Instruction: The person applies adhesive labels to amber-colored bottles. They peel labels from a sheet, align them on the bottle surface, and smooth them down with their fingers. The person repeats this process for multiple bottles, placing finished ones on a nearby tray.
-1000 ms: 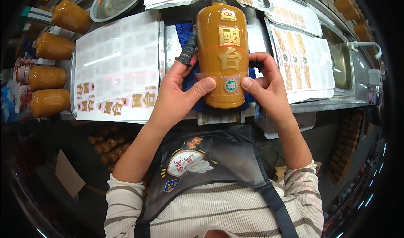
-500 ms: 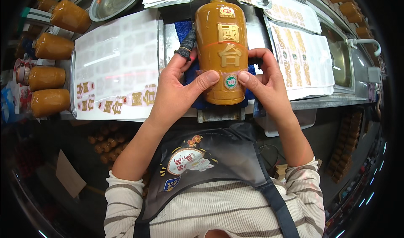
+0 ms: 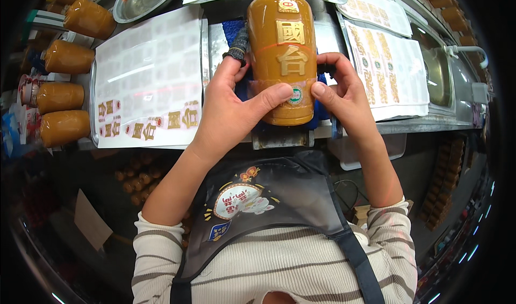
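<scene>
A mustard-brown glossy bottle (image 3: pixel 269 51) lies on its back in front of me, its neck pointing away, with raised gold characters down its front. Near its base sits a small round green-and-white decal (image 3: pixel 295 95) on a clear, pinkish film strip. My left hand (image 3: pixel 228 102) grips the bottle's left side; its thumb presses beside the decal, and a dark ribbed cover is on one finger. On the other side, my right hand (image 3: pixel 349 97) holds the bottle's edge, thumb on the strip's right end and fingers curled partly out of sight. Blue cloth (image 3: pixel 232 31) shows under the bottle.
At left, a white sheet (image 3: pixel 145 62) with several gold decals lies on a metal tray, with brown bottles (image 3: pixel 67 56) beyond. Sheets of gold decals (image 3: pixel 398 73) lie at right near a sink (image 3: pixel 438 81). A metal bowl (image 3: pixel 145 0) stands at the back left.
My left thumb has slid right along the strip, now partly covering the decal's left side. The bottle appears slightly higher in view and turned a little to the right.
</scene>
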Motion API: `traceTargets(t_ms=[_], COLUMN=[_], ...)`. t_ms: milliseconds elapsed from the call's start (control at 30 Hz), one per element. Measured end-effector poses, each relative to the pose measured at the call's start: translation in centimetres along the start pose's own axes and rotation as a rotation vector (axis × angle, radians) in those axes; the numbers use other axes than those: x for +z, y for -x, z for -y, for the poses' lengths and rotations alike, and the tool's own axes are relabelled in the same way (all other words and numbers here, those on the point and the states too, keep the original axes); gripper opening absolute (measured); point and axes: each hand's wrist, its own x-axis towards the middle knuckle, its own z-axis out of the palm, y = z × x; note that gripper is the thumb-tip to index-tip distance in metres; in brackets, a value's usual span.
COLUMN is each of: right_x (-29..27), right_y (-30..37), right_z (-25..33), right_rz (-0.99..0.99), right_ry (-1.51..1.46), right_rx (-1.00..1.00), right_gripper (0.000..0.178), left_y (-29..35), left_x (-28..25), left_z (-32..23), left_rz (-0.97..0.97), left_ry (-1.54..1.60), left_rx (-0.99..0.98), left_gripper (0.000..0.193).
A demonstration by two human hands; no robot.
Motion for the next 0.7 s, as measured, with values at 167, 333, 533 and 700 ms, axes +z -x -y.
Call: traceTargets(t_ms=[167,333,533,700], right_x=[-0.4,-0.1,0.0,0.0], right_y=[1.7,1.9,1.8,1.7], right_z=[0.5,0.4,0.3,0.4], right_rz=[0.055,0.052,0.052,0.061], right_ry=[0.092,0.122,0.108,0.11], right_rx=[0.063,0.036,0.034,0.046], right_gripper=[0.071,0.076,0.078,0.077], left_y=[1.6,1.9,1.8,1.8], left_x=[-1.3,-1.1,-1.3,-1.6], left_z=[1.0,1.6,1.5,1.1], left_rz=[0.019,0.052,0.066,0.119], left_ry=[0.145,0.059,0.072,0.049], left_rx=[-0.083,-0.021,-0.051,-0.09], left_gripper=[0.07,0.078,0.079,0.082])
